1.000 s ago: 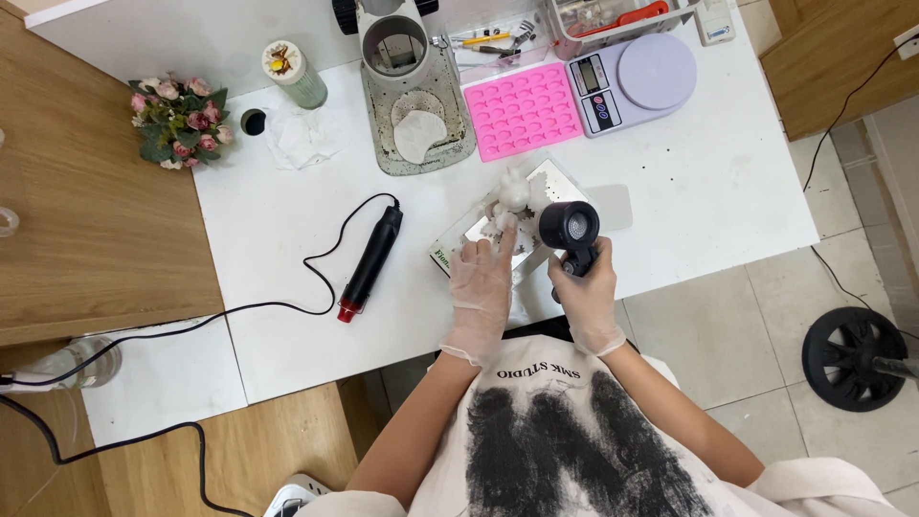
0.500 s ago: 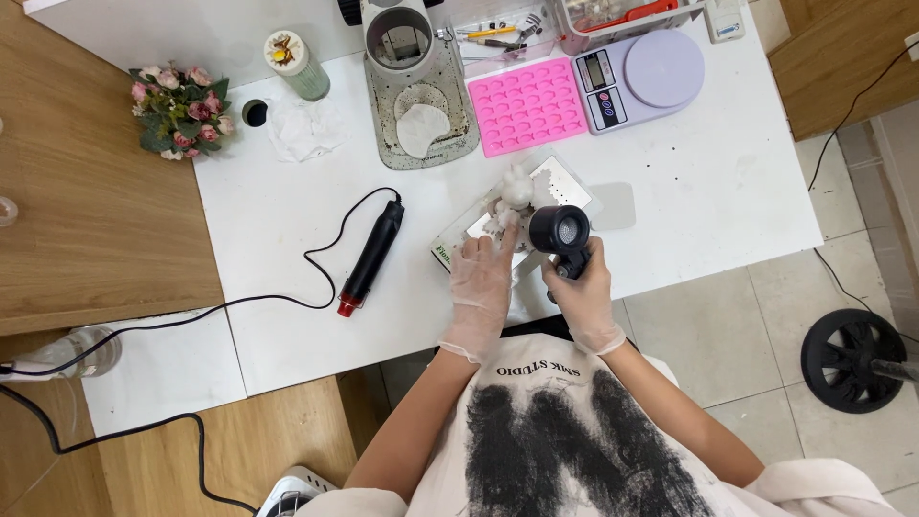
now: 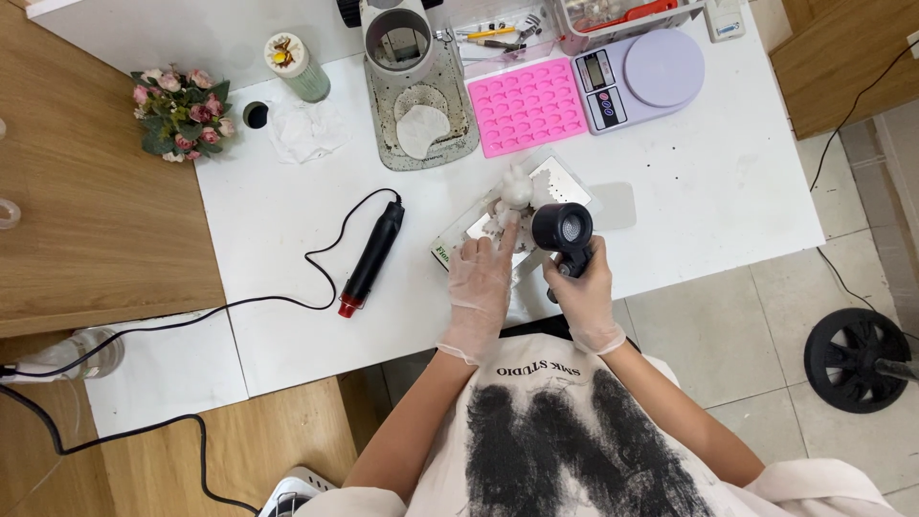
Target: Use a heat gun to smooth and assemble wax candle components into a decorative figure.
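Your right hand (image 3: 586, 292) stays clamped on the black blower (image 3: 564, 233) at the tabletop's near edge, hardly moved. Left hand (image 3: 481, 287), fingers together, still steadies the white figurine (image 3: 515, 188) on its tray (image 3: 560, 178); work continues unchanged.

Both forearms reach forward from the bottom of the view, bare to the wrists, and both hands wear thin translucent gloves. The left hand (image 3: 481, 287) lies palm down, wrist straight, with the index finger stretched ahead and the other fingers loosely spread beside it. The right hand (image 3: 584, 297) sits just beside it, fingers curled into a closed grip with the thumb wrapped round, knuckles up and the wrist bent slightly inward toward the left hand.
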